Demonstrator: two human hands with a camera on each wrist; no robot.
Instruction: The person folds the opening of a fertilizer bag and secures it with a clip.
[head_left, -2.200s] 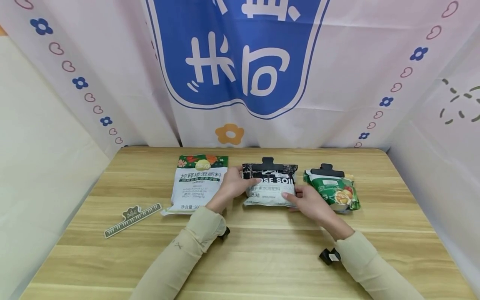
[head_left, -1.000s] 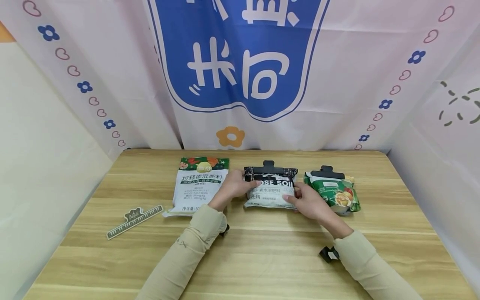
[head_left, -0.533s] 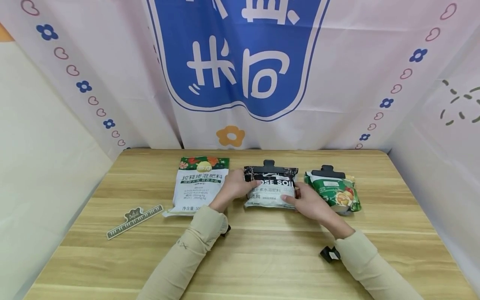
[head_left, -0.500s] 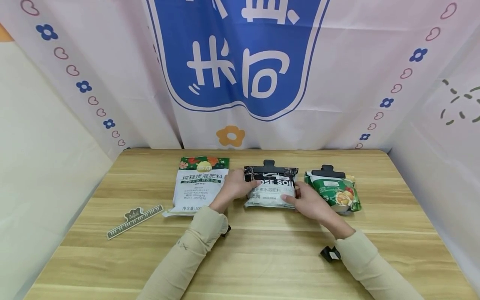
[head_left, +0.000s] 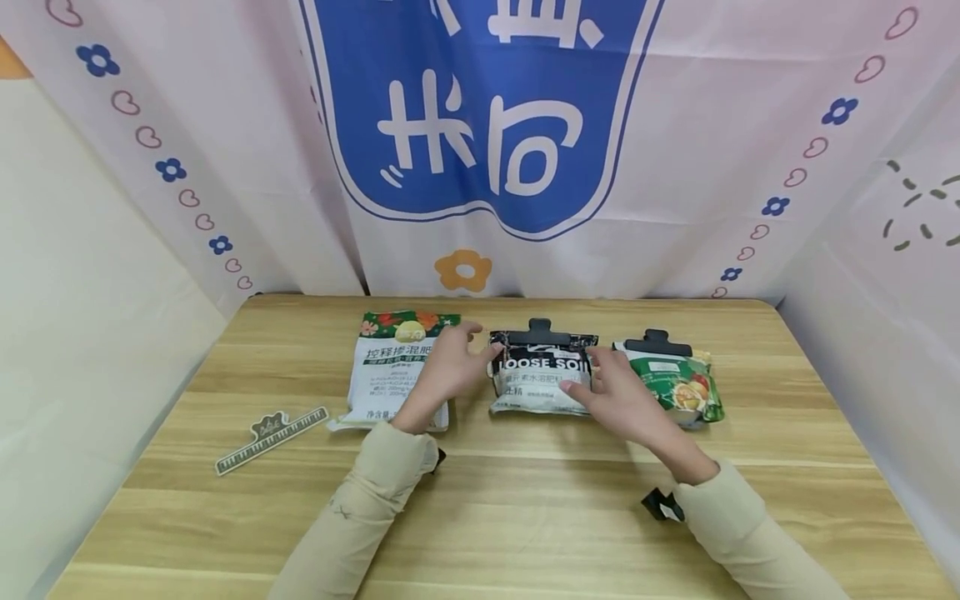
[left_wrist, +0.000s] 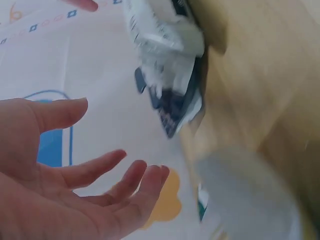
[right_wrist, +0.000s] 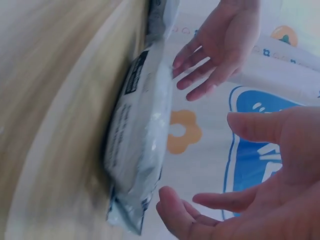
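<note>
A black-and-white fertilizer bag (head_left: 543,387) lies in the middle of the table, a black clip (head_left: 540,333) along its folded top. My left hand (head_left: 453,367) is just off the bag's left edge, fingers spread, partly over a taller white-and-green bag (head_left: 390,383). In the left wrist view that hand (left_wrist: 85,195) is clear of the clipped bag (left_wrist: 165,65). On the other side my right hand (head_left: 622,396) has thumb and fingers apart; in the right wrist view the hand (right_wrist: 295,175) holds nothing and the bag (right_wrist: 140,120) stands apart from it.
To the right lies a green bag (head_left: 671,383) with its own black clip (head_left: 657,342), partly behind my right hand. A long piano-patterned clip (head_left: 272,437) lies at the left of the wooden table (head_left: 525,517). A printed curtain (head_left: 637,242) hangs behind.
Both hands have let go of the black-and-white bag. The left hand has moved left, and the right hand's fingers have spread off its edge. The bag stays in place.
</note>
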